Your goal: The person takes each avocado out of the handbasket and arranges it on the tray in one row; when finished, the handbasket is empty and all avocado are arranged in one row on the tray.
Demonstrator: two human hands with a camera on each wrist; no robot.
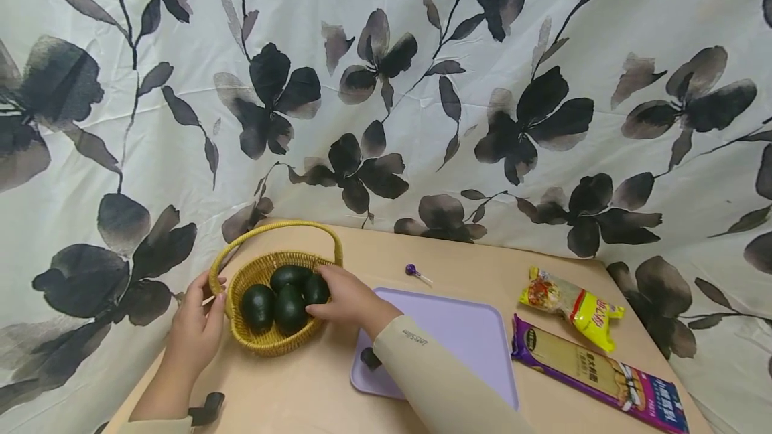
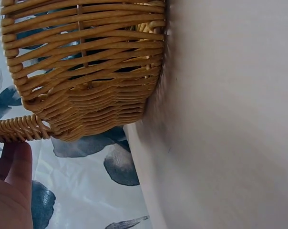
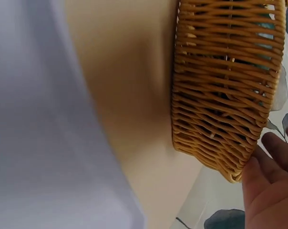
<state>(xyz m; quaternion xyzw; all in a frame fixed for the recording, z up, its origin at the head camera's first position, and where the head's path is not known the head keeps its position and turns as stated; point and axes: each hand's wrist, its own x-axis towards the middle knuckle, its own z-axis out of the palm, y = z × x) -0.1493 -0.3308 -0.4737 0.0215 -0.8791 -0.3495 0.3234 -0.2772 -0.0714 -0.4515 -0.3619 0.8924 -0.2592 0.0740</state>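
A yellow woven basket (image 1: 265, 348) with an arched handle (image 1: 283, 224) stands on the left of the table, holding several dark green avocados (image 1: 257, 307). My left hand (image 1: 196, 327) holds the left foot of the handle, thumb in front and fingers behind. In the left wrist view, its fingertips meet the wrapped handle (image 2: 17, 130). At the opposite side, my right hand (image 1: 346, 297) reaches over the rim, thumb and fingers around the rightmost avocado (image 1: 316, 289). The right wrist view shows that hand at the basket's rim (image 3: 270, 112); the avocado's grip is hidden there.
A lilac tray (image 1: 458, 333) lies under the right forearm. Behind it is a purple lollipop (image 1: 411, 270). To the right are a yellow-ended clear food packet (image 1: 569, 307) and a long purple pasta packet (image 1: 597, 374). A floral curtain (image 1: 434, 119) hangs behind the table.
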